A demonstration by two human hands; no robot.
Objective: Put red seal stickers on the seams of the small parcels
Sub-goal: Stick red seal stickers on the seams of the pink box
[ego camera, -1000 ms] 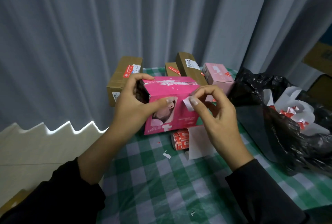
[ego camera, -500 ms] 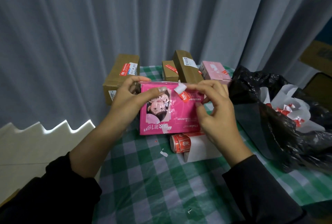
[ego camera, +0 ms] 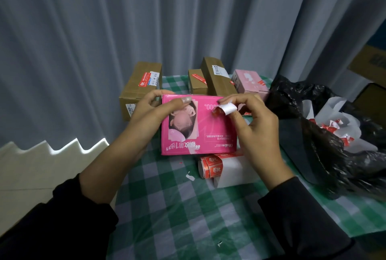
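pink box (ego camera: 198, 126) reads "00", upside down

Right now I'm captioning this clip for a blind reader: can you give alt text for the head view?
A left hand holds a bright pink box over a green checked tablecloth while the right hand pinches a red seal sticker with white backing against its top edge. Behind stand stickered cardboard parcels; a sticker roll lies below.

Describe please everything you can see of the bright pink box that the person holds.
The pink box is a flat glossy carton, printed with a photo and white lettering that appear upside down to the camera. It is lifted above the checked tablecloth, its broad face tilted toward the viewer. The left hand grips its left end, thumb on the face. The right hand presses a red sticker, white backing partly peeled, near its upper right edge.
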